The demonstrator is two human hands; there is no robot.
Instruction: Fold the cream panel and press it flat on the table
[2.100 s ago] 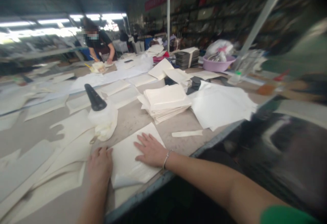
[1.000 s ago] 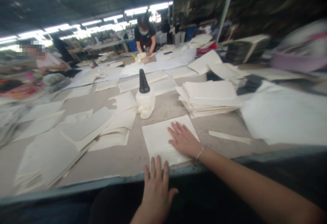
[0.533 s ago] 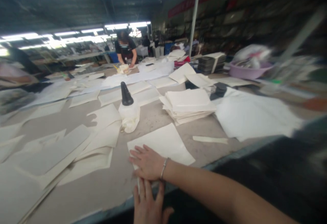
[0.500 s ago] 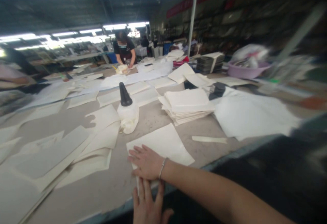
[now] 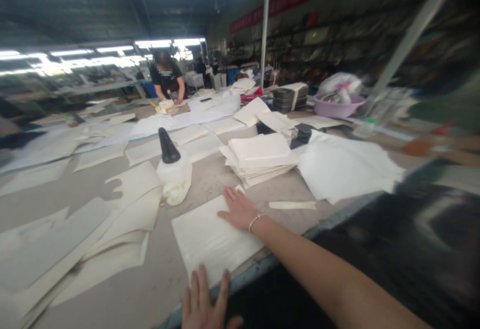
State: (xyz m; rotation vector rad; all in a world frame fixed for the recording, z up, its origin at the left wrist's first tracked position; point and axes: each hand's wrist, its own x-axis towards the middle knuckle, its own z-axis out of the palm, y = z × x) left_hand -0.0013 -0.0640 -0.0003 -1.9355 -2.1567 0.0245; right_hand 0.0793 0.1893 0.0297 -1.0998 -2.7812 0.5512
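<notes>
A cream-white rectangular sheet [image 5: 210,236] lies on the work table in front of me, its lower edge near the table's edge. My right hand [image 5: 240,209], with a thin bracelet at its wrist, lies flat on the sheet's upper right part, fingers stretched out. At the sheet's near left corner, my left hand [image 5: 205,299] rests with its fingers spread. Beyond the sheet stands a white bottle [image 5: 174,171] with a black cone-shaped nozzle, crumpled pale material around its base. To its right is a stack of cream sheets [image 5: 258,156].
Loose cut pieces [image 5: 123,229] overlap on the left. A narrow strip [image 5: 292,205] and a large white sheet [image 5: 345,166] lie at right. Farther back are a purple basin [image 5: 337,106], a dark bundled stack [image 5: 288,98] and a person [image 5: 167,79] working at the table.
My right hand has slid right and away across the sheet, from its left side to its upper right. My hands are now apart. The view has shifted slightly right.
</notes>
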